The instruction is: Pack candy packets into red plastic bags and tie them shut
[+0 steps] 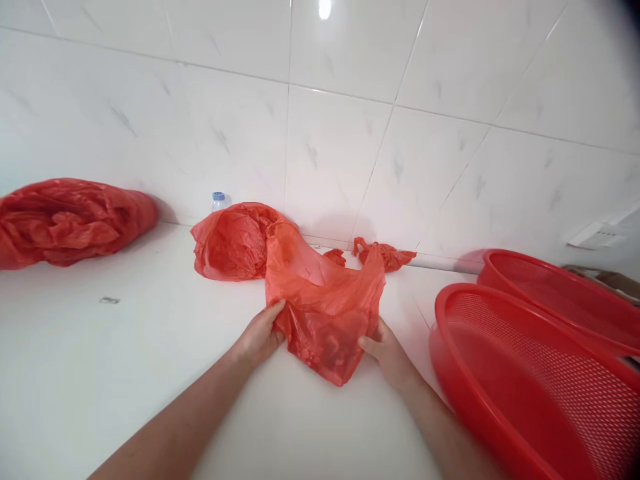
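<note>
A thin red plastic bag (325, 313) hangs between my two hands above the white table, its mouth and handles toward the wall. Small items show dimly through its lower part, too blurred by the film to name. My left hand (264, 333) is closed on the bag's left side, thumb on the near face. On the opposite side, my right hand (383, 350) pinches the bag's edge, with its fingers partly behind the film. Just behind the held bag, to the left, lies a second red plastic bag (227, 243) with its mouth open.
Two red mesh baskets (480, 373) stand at the right. A large rolled-up red bag (75, 220) lies at the left. By the tiled wall are a blue-capped bottle (219, 200) and a small knotted red bag (393, 258). A small scrap (109, 301) lies on the white table (165, 347).
</note>
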A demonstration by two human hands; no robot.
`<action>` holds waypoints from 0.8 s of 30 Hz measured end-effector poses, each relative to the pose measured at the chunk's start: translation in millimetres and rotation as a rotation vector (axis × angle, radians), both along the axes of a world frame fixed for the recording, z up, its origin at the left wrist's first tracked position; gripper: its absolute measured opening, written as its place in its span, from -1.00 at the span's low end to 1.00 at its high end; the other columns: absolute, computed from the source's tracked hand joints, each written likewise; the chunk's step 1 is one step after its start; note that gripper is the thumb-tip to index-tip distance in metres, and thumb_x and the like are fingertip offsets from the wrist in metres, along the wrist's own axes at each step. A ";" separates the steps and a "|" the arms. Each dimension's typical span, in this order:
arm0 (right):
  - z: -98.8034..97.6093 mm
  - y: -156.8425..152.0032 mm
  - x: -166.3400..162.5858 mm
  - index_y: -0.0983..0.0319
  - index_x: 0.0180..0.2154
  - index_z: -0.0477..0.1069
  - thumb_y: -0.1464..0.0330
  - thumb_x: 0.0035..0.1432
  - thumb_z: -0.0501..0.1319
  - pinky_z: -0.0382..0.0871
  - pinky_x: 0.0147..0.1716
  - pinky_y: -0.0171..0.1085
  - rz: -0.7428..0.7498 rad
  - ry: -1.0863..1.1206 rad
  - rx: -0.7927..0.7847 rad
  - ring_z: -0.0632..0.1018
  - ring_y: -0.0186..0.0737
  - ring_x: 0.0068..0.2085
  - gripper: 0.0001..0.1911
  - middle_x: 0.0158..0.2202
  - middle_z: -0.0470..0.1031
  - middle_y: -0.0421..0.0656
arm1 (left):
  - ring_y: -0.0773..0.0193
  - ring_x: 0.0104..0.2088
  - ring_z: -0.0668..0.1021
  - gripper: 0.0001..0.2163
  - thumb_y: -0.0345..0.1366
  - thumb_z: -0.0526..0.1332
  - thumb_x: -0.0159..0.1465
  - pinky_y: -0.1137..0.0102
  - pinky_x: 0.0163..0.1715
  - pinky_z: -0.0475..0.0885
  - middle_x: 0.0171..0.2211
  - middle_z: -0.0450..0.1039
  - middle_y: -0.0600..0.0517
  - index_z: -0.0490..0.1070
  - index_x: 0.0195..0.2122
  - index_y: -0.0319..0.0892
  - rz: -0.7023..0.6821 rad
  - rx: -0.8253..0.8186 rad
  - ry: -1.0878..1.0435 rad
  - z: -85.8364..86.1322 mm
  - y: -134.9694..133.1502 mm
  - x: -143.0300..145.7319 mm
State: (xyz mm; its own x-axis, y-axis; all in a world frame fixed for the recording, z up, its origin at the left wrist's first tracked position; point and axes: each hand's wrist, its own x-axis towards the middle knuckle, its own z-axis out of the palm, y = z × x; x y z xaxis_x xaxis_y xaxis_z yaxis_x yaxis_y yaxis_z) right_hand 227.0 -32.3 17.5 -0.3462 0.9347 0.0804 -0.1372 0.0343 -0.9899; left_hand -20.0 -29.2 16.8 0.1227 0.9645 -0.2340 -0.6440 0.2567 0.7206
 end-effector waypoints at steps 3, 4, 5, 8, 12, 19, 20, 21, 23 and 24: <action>-3.4 0.2 2.0 0.16 -0.01 0.33 0.22 -0.03 0.34 0.35 -0.06 -0.07 -0.002 -0.096 -0.025 0.46 -0.01 0.00 -0.48 -0.01 0.45 -0.04 | 0.04 0.02 0.47 -0.66 -0.21 0.14 0.26 0.22 -0.01 0.41 0.03 0.43 -0.12 0.34 0.03 -0.19 -0.088 0.061 -0.035 2.4 -2.6 -1.7; -5.4 0.7 2.8 0.18 -0.05 0.36 0.23 -0.02 0.33 0.36 -0.07 -0.07 -0.017 -0.134 -0.033 0.48 -0.02 -0.03 -0.54 -0.04 0.48 -0.05 | 0.02 0.04 0.46 -0.64 -0.17 0.15 0.25 0.20 0.00 0.40 0.04 0.42 -0.12 0.34 0.04 -0.18 -0.123 0.101 -0.040 2.9 -3.5 -2.4; -7.6 1.4 3.5 0.20 -0.09 0.39 0.23 0.00 0.32 0.36 -0.10 -0.08 -0.038 -0.170 -0.041 0.50 -0.03 -0.07 -0.59 -0.09 0.50 -0.05 | 0.00 0.04 0.45 -0.62 -0.14 0.16 0.24 0.18 0.01 0.39 0.05 0.41 -0.12 0.34 0.04 -0.17 -0.160 0.141 -0.035 3.1 -4.5 -3.1; -15.4 4.7 4.4 0.26 -0.26 0.47 0.21 -0.02 0.32 0.38 -0.23 -0.14 -0.125 -0.213 -0.058 0.53 -0.08 -0.24 -0.70 -0.26 0.56 -0.07 | -0.03 0.02 0.47 -0.58 -0.21 0.25 0.18 0.14 0.01 0.37 0.06 0.40 -0.13 0.34 0.06 -0.16 -0.276 0.213 0.041 3.4 -6.8 -3.5; -23.5 10.8 4.9 0.24 -0.32 0.48 0.24 -0.09 0.37 0.37 -0.27 -0.21 -0.226 0.022 -0.130 0.53 -0.17 -0.30 -0.73 -0.32 0.56 -0.14 | 0.00 -0.03 0.51 -0.59 -0.34 0.30 0.13 0.15 0.00 0.36 0.03 0.43 -0.16 0.37 0.03 -0.20 -0.334 0.189 0.114 4.2 -8.3 1.8; -20.5 7.8 8.8 0.19 -0.23 0.47 0.27 -0.09 0.38 0.38 -0.20 -0.22 -0.217 0.226 -0.238 0.53 -0.18 -0.20 -0.68 -0.20 0.55 -0.15 | 0.05 -0.08 0.54 -0.71 -0.31 0.28 0.15 0.20 -0.02 0.39 -0.08 0.52 -0.11 0.45 -0.09 -0.21 -0.117 0.097 0.046 -0.8 -12.2 2.9; -17.6 5.8 9.2 0.18 -0.18 0.46 0.26 -0.07 0.38 0.38 -0.17 -0.21 -0.194 0.234 -0.222 0.53 -0.16 -0.16 -0.64 -0.15 0.53 -0.13 | 0.04 -0.07 0.54 -0.72 -0.29 0.27 0.16 0.20 -0.02 0.40 -0.08 0.52 -0.11 0.45 -0.10 -0.21 -0.105 0.097 0.018 -2.1 -12.8 1.2; -14.1 4.4 9.1 0.16 -0.13 0.44 0.23 -0.05 0.37 0.38 -0.14 -0.20 -0.164 0.245 -0.196 0.51 -0.14 -0.11 -0.60 -0.09 0.51 -0.11 | 0.03 -0.06 0.53 -0.72 -0.26 0.25 0.17 0.19 -0.02 0.39 -0.08 0.51 -0.11 0.45 -0.10 -0.21 -0.104 0.106 -0.013 -3.0 -13.1 0.1; -5.3 5.1 5.7 0.12 -0.03 0.37 0.17 -0.06 0.36 0.37 -0.08 -0.15 -0.093 0.283 -0.130 0.47 -0.09 -0.01 -0.48 0.04 0.42 -0.09 | 0.00 -0.02 0.50 -0.68 -0.21 0.23 0.18 0.18 0.00 0.38 -0.06 0.50 -0.12 0.43 -0.06 -0.21 -0.115 0.141 -0.074 -3.2 -12.1 1.7; -0.6 7.8 1.8 0.11 0.00 0.34 0.14 -0.08 0.36 0.36 -0.06 -0.13 -0.061 0.302 -0.095 0.45 -0.06 0.02 -0.42 0.07 0.39 -0.07 | 0.00 -0.01 0.49 -0.65 -0.19 0.24 0.17 0.18 0.02 0.37 -0.06 0.50 -0.12 0.42 -0.04 -0.21 -0.123 0.161 -0.100 -2.0 -10.5 5.3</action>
